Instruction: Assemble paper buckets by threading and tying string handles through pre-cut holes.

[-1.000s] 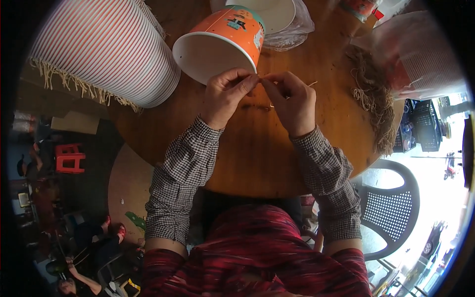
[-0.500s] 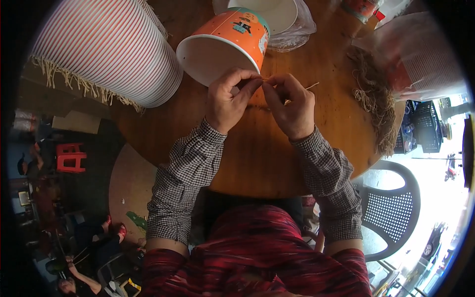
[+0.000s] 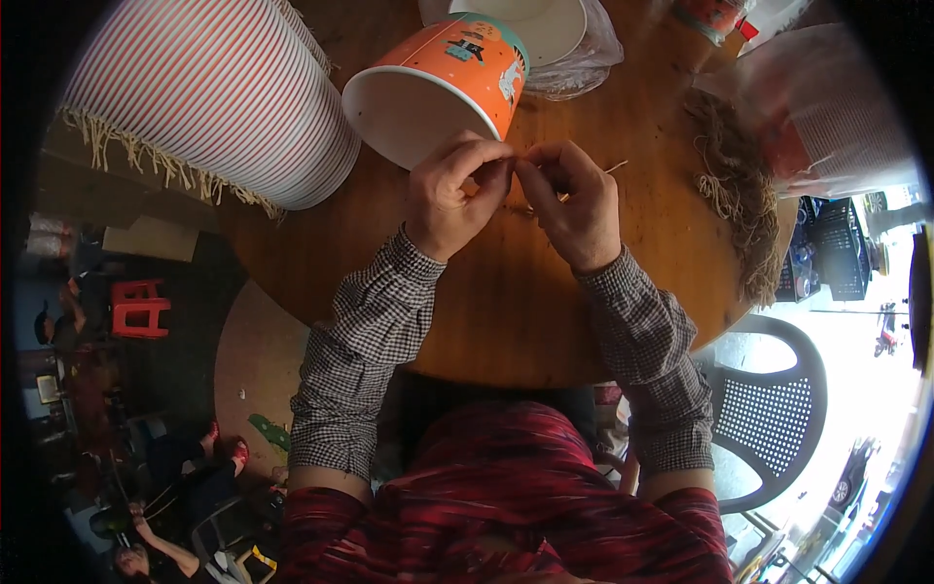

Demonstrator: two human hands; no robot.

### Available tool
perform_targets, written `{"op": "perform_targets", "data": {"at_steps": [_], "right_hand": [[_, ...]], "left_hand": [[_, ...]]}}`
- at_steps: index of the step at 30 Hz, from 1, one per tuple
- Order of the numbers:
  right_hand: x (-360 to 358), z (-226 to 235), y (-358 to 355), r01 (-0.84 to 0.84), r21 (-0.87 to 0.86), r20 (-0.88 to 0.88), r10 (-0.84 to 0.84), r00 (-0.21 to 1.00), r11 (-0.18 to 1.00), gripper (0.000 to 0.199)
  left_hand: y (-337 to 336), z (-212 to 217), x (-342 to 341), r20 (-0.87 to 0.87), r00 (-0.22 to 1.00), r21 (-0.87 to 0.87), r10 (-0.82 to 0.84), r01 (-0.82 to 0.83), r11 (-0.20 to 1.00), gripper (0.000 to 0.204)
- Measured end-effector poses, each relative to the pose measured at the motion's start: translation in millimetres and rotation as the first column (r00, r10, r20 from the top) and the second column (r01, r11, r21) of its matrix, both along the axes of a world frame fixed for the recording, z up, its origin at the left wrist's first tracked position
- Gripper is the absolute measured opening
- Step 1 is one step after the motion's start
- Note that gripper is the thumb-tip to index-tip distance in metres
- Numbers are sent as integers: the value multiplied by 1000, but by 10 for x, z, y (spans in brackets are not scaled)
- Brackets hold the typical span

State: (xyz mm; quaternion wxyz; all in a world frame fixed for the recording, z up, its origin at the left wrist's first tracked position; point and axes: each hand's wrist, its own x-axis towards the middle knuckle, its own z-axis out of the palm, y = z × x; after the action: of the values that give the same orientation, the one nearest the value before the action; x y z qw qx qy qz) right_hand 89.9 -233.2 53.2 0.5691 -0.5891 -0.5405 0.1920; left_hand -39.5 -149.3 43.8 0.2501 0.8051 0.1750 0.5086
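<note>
As left fingers (image 3: 483, 151) pinch, right fingers (image 3: 562, 154) pinch string (image 3: 616, 166).

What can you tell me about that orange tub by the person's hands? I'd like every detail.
The orange tub looks like coated paper or card: a round, open container with cartoon figures printed on its orange side, a teal band toward its base, and a white rim and inside. It lies tipped over on the wooden table, its mouth facing the person, slightly to the left. The left hand covers part of the near rim; whether they touch is hard to tell.
</note>
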Motion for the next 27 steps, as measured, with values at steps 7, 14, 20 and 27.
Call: {"op": "perform_targets", "data": {"at_steps": [7, 14, 20, 27], "right_hand": [[31, -39, 20, -35, 26, 26, 34, 999, 999, 13], [32, -19, 13, -87, -45, -59, 84, 995, 995, 12], [76, 4, 21, -274, -95, -433, 208, 877, 957, 11], [68, -10, 65, -325, 27, -579, 280, 766, 945, 9]], "left_hand": [[-7, 17, -19, 83, 986, -347, -145, 165, 923, 8], [18, 28, -101, 281, 908, -740, -311, 411, 532, 7], [44, -33, -103, 503, 799, -774, -330, 586, 238, 11], [24, -50, -42, 614, 737, -736, -283, 664, 129, 16]]}}
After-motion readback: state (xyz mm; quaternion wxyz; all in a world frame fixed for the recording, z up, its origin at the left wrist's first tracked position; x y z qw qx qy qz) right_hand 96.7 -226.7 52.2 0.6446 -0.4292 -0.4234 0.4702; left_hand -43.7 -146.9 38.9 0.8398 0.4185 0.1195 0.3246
